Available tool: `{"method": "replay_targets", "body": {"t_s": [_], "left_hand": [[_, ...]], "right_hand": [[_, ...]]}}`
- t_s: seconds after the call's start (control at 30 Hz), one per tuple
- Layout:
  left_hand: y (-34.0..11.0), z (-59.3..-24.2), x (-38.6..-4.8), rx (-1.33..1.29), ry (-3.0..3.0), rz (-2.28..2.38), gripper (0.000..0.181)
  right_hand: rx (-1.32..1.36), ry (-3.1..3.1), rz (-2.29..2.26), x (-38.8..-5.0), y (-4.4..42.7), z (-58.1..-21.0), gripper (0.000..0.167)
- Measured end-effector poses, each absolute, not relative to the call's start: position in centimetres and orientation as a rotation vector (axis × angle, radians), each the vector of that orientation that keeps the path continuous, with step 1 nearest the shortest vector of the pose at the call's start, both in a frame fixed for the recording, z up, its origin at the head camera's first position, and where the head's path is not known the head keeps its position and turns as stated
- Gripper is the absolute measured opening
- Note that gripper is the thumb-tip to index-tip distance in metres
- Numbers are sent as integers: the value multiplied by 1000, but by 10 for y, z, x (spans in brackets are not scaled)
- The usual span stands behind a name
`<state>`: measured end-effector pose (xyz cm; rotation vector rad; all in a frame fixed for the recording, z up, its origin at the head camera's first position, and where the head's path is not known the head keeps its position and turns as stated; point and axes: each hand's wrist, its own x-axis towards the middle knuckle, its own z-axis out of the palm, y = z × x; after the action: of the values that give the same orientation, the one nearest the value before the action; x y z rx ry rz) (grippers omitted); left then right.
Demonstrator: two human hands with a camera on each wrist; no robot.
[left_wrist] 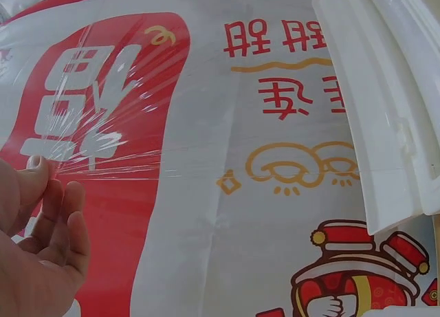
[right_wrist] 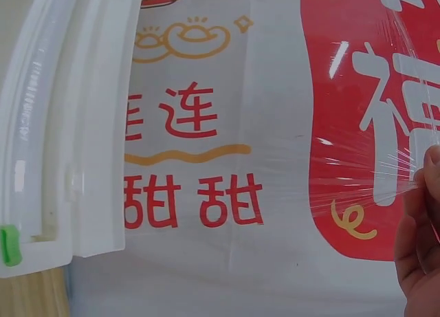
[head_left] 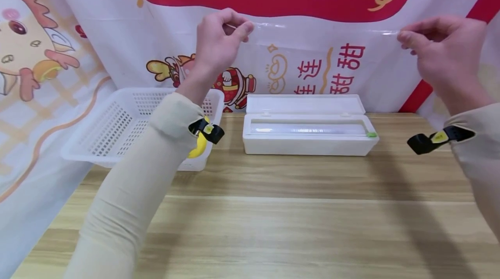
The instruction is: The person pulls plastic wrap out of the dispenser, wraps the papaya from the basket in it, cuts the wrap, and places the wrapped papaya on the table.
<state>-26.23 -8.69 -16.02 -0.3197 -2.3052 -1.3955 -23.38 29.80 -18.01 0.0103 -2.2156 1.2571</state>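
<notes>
A sheet of clear cling film (left_wrist: 113, 141) stretches between my two raised hands, in front of the printed cloth. My left hand (head_left: 220, 38) pinches one corner between thumb and fingers, and creases fan out from that grip in the left wrist view. At the other side my right hand (head_left: 449, 51) pinches the film likewise. Below and between the hands, a white cling film box (head_left: 308, 146) stands on the table with its lid (head_left: 304, 104) raised. A roll of film (head_left: 304, 128) shows inside, and a green slide cutter (head_left: 371, 134) sits at the box's right end.
A white perforated basket (head_left: 117, 129) stands at the left, partly behind my left sleeve. In it lies a yellow curved object (head_left: 200, 145), mostly hidden. The wooden table (head_left: 297, 222) meets a printed cloth (head_left: 383, 66) at the back; more cloth hangs at left.
</notes>
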Motion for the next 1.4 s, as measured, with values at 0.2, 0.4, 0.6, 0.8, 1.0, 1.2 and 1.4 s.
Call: {"method": "replay_targets", "body": {"t_s": [0.2,0.4,0.6,0.8,1.0,1.2,1.4], "left_hand": [[-85,-149,-263,-318,-2282,-1403,26],[-84,-137,-258,-295,-2277,-1392,28],[-86,-124,-253,-289,-2259,-1403,29],[-86,-113,-252,-299,-2227,-1428,29],[-84,-103,-248,-282,-2207,-1488,30],[-82,-96,-246,-275,-2211,-1495,34],[-82,-95,-244,-266,-2211,-1531,36]], "right_hand": [[5,-2198,1239,-231,298,-167,38],[-64,-2218,1217,-222,292,-154,40],[-101,-2232,1208,-213,283,-141,42],[-84,-2212,1231,-214,284,-132,44],[-46,-2147,1319,-222,290,-125,45],[-9,-2102,1362,-225,289,-120,47],[8,-2095,1386,-226,293,-117,48]]}}
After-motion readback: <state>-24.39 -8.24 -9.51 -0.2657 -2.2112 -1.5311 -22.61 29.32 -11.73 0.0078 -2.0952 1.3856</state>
